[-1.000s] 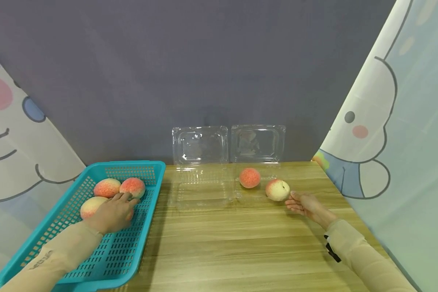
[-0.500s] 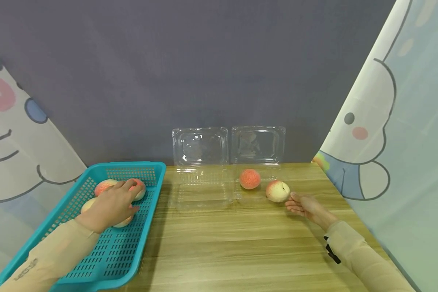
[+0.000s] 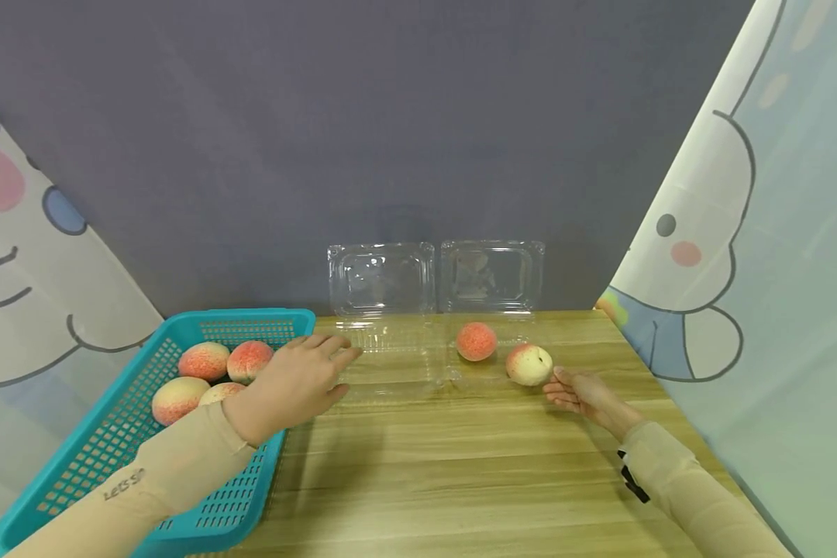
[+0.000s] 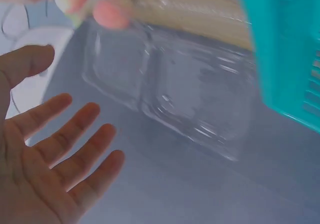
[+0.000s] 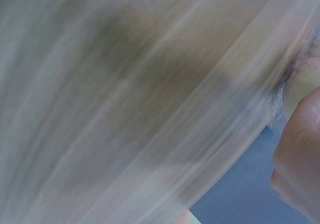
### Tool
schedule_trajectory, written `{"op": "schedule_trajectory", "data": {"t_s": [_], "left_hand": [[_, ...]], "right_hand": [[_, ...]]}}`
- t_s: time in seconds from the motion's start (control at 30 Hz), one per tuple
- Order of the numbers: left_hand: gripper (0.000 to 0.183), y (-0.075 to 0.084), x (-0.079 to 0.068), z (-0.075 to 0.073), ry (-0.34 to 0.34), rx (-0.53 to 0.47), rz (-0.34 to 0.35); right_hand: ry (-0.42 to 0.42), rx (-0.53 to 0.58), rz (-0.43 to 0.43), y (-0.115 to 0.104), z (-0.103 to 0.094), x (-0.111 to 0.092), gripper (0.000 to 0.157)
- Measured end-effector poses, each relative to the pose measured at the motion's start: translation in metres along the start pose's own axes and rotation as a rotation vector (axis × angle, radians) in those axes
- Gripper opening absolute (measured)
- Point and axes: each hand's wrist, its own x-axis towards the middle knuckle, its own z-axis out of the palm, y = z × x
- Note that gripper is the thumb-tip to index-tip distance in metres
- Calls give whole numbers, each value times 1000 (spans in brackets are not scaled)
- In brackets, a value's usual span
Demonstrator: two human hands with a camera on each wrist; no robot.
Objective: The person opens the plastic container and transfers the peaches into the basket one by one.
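My left hand (image 3: 296, 384) hovers over the right side of the teal basket (image 3: 230, 315), fingers spread. Nothing lies in its palm in the left wrist view. Several peaches sit in the basket, among them a red-yellow peach (image 3: 204, 361) and a redder one (image 3: 249, 361). My right hand (image 3: 593, 395) is at the table's right, its loosely extended fingertips right at the side of a pale yellow peach (image 3: 528, 365). A red peach (image 3: 476, 342) rests in the right clear plastic clamshell box (image 3: 491, 275). In the right wrist view, only part of that hand shows.
A second clear clamshell box (image 3: 381, 279) stands lid-up beside the first, between it and the basket. Behind them hangs a grey cloth (image 3: 418, 139). Cartoon-printed curtains (image 3: 795, 256) flank the wooden table (image 3: 446, 473) on both sides.
My left hand has lifted from the peaches in the basket and moved right, toward the basket's right rim, carrying nothing. My right hand and the peach beside it have stayed put.
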Motion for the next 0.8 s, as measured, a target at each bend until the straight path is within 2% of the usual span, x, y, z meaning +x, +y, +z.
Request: {"op": "schedule_trajectory", "data": {"t_s": [0.13, 0.27, 0.4, 0.5, 0.6, 0.67, 0.8], "left_hand": [[35, 17, 20, 5, 10, -8, 87], [27, 30, 42, 12, -25, -14, 159], [22, 35, 69, 26, -34, -6, 224], [24, 37, 92, 37, -74, -19, 240], [28, 39, 113, 46, -135, -22, 228], [34, 40, 123, 53, -164, -11, 222], [35, 41, 139, 69, -168, 16, 256]], "right_hand": [[73, -12, 49, -5, 7, 1, 33], [91, -7, 74, -7, 8, 1, 30], [82, 7, 66, -7, 5, 2, 28], [78, 15, 55, -7, 4, 2, 28], [89, 13, 52, -7, 6, 1, 29], [97, 9, 53, -7, 7, 1, 31], [111, 12, 63, -6, 10, 1, 30]]}}
